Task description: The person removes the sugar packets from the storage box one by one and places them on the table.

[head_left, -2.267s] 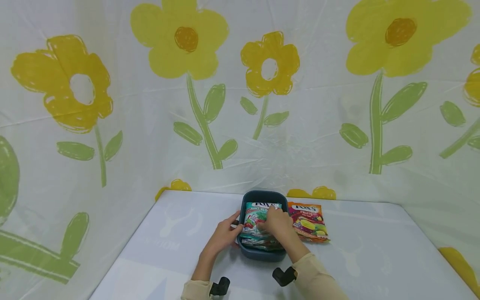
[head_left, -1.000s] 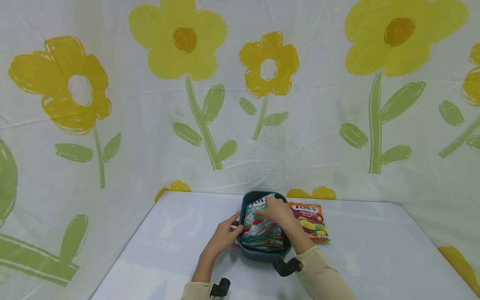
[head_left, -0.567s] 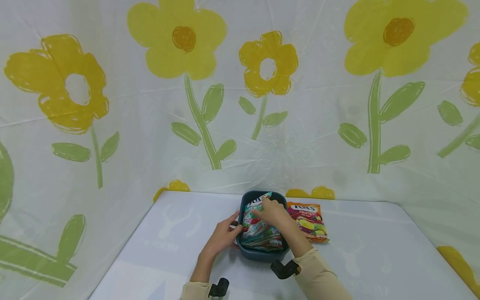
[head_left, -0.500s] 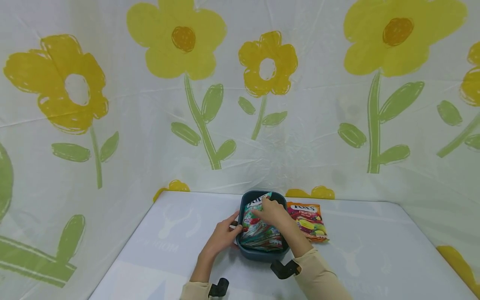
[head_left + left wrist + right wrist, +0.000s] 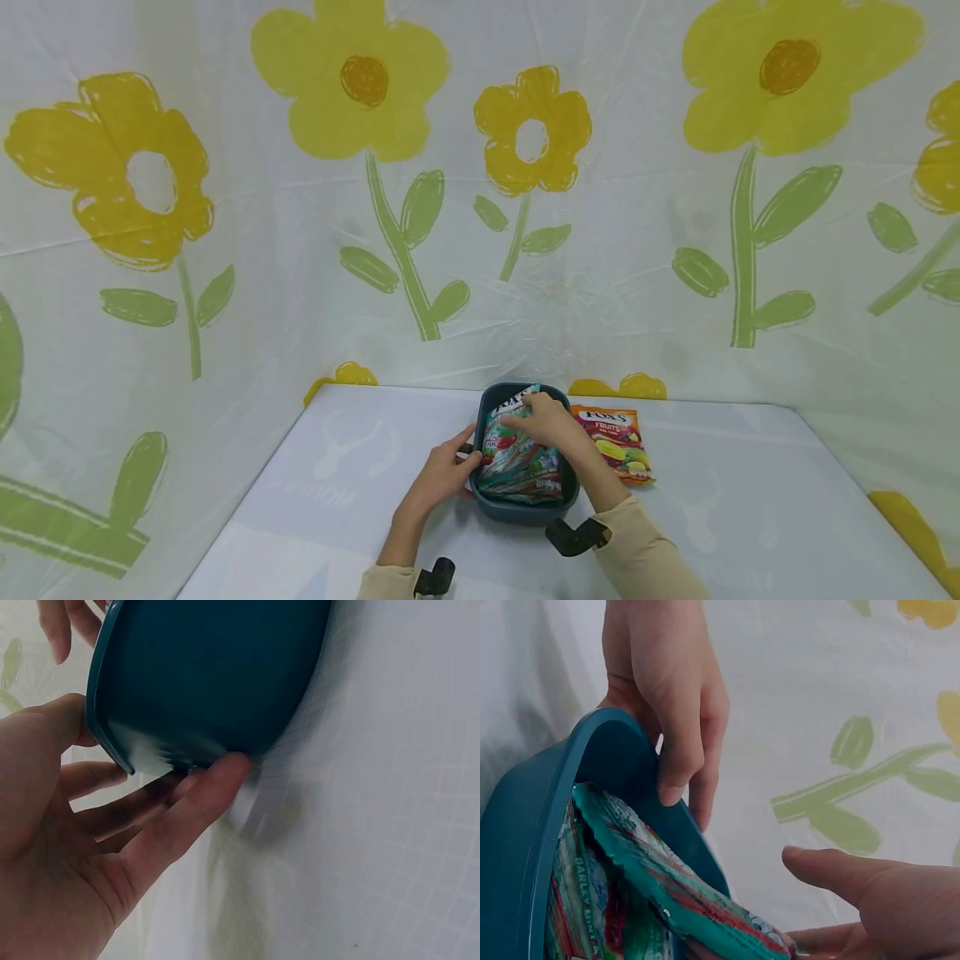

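A dark teal plastic bin point(image 5: 517, 512) stands on the table with teal candy bags in it. My left hand point(image 5: 440, 471) holds the bin's left side, its thumb at the rim and its fingers along the outer wall point(image 5: 202, 682). Inside, the upper candy bag point(image 5: 682, 877) leans slanted over a lower bag point(image 5: 581, 907). My right hand point(image 5: 553, 425) is over the bin, fingers at the upper bag's far end. In the right wrist view its thumb point(image 5: 825, 870) stands apart from the bag, and its fingers are partly hidden there.
An orange and red bag of fruit candy point(image 5: 618, 446) lies flat on the white table point(image 5: 720, 500), just right of the bin and partly behind my right forearm. A flower-printed curtain point(image 5: 600, 317) rises behind the table and at its sides.
The upper candy bag has turned from straight to slanted and now covers more of the lower one. My right hand has shifted slightly with it; my left hand keeps holding the bin.
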{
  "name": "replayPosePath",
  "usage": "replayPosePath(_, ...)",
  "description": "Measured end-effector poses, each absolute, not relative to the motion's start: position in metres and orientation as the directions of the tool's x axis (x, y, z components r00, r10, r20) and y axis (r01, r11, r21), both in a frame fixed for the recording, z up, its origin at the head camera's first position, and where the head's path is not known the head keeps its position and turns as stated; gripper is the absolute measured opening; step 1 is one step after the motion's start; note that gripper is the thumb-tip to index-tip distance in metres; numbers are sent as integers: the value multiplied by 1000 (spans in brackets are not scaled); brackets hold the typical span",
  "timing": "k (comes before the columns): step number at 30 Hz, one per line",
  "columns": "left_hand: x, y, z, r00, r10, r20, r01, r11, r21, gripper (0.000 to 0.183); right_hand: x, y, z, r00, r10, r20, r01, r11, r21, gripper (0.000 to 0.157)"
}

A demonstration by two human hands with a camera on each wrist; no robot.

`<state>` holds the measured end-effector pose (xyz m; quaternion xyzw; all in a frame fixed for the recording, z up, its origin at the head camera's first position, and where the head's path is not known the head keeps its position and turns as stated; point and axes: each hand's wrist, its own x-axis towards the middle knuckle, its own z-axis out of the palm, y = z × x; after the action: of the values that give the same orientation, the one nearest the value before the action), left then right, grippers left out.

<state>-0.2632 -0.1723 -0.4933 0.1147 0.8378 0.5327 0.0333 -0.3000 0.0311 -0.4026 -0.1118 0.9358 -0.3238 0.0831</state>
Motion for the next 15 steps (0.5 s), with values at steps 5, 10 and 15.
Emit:
replayPosePath(5,-263,-172,-492,-972,227,66,157,409,899,59,-301,38,-406,-961,-261,-90,-129,712,-690,66)
replayPosePath(10,-262,-173,-491,-972,223,71,158,401,902,59,-304,44,-412,-958,-254,-137,-55,628,-776,62)
replayPosePath(15,-262,-172,-493,-972,227,65,155,402,902,60,-307,49,-419,-957,-243,-158,-2,550,-835,57)
